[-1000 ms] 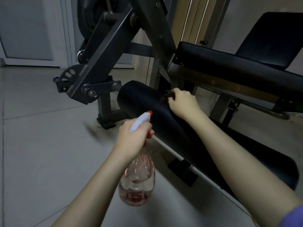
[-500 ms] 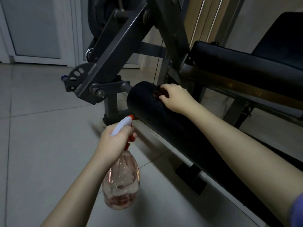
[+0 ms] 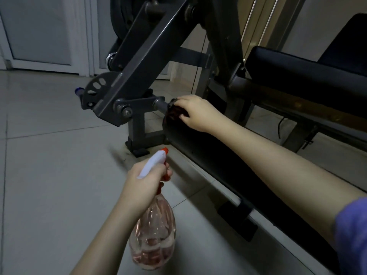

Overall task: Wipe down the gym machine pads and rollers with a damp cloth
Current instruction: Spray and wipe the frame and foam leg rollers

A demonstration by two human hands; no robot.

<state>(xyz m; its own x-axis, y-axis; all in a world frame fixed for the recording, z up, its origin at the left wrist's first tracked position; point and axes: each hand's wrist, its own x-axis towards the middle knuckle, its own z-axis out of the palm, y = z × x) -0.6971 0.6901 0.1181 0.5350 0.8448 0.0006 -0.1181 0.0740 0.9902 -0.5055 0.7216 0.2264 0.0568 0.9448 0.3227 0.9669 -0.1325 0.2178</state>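
A long black foam roller (image 3: 198,153) runs from the machine's pivot arm down to the right. My right hand (image 3: 195,113) presses a dark reddish cloth (image 3: 175,112) against the roller's left end, fingers curled over the cloth. My left hand (image 3: 143,185) grips the neck of a clear pinkish spray bottle (image 3: 153,233) with a white and red trigger head, held low in front of the roller and apart from it. A black seat pad (image 3: 301,74) lies above and behind the roller, with a backrest pad (image 3: 345,38) at the far right.
The grey steel frame (image 3: 143,62) slants up from a pivot plate (image 3: 97,90), with a floor foot (image 3: 139,149) beside the roller's end. Pale floor tiles (image 3: 49,175) spread to the left. A white door frame (image 3: 79,36) stands at the back left.
My right hand has slid the cloth leftward along the roller to its end by the pivot. The bottle in my left hand has stayed low in front; the view has shifted.
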